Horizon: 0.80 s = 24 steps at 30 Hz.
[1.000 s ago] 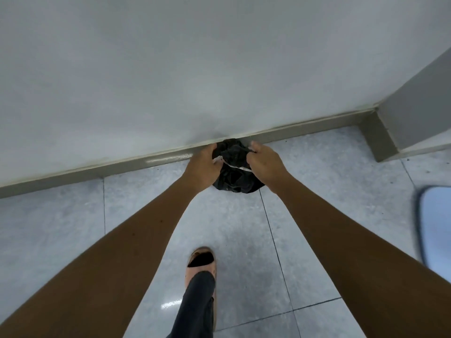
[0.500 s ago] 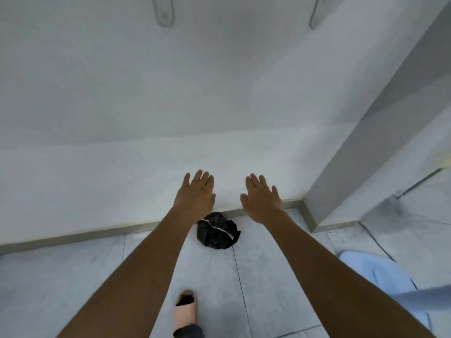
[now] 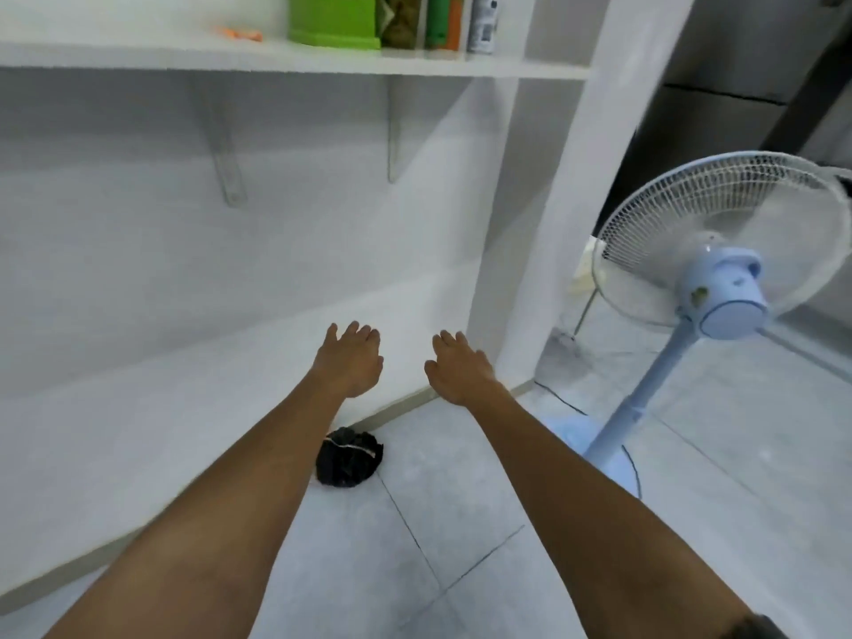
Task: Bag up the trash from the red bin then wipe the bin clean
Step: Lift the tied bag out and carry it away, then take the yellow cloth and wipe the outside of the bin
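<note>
Bag (image 3: pixel 349 457) — black, tied — lies on the floor (image 3: pixel 461 523) against the wall. Left hand (image 3: pixel 350 362) and right hand (image 3: pixel 458 371) hover above the bag, fingers spread, holding nothing — a fan (image 3: pixel 719 288) stands right of it.

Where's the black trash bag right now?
In the head view the black trash bag lies on the floor against the wall's baseboard, below and between both open hands, left of the blue fan's base.

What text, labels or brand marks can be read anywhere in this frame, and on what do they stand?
None can be read.
Green box on the shelf: print at its cut-off top edge, too blurred.
Grey can beside it: label print too small and blurred.
Fan motor housing: a small mark, illegible.
Black trash bag on the floor: no print visible.
</note>
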Each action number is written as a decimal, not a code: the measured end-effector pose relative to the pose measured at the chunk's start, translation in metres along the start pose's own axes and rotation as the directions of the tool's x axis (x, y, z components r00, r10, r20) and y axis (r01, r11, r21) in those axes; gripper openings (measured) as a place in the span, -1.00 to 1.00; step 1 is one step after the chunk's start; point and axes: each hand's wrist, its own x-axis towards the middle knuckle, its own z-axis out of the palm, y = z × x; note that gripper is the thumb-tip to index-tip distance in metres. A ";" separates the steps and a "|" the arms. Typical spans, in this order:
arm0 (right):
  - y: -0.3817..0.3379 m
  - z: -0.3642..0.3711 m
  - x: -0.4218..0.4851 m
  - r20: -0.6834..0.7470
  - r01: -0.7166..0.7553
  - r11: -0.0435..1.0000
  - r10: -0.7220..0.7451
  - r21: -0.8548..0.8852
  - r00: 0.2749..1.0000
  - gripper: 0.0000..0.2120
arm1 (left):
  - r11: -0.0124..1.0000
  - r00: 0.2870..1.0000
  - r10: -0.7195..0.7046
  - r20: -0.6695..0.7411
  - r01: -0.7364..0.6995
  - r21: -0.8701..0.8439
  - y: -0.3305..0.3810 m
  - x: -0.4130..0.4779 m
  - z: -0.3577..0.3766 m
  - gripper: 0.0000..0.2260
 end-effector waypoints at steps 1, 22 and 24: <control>0.000 0.001 -0.017 -0.018 -0.041 0.999 0.041 0.024 0.999 -0.55 | 0.999 0.999 0.037 -0.012 -0.037 0.008 0.004 -0.008 -0.002 -0.54; 0.150 0.048 -0.567 -0.082 -0.888 0.308 0.951 0.341 0.299 -0.62 | 0.316 0.318 0.948 0.001 -0.945 0.082 0.447 -0.288 -0.019 -0.60; 0.163 0.052 -0.635 -0.073 -0.912 0.190 0.982 0.363 0.175 -0.64 | 0.206 0.208 0.978 0.012 -0.975 0.088 0.499 -0.337 -0.017 -0.61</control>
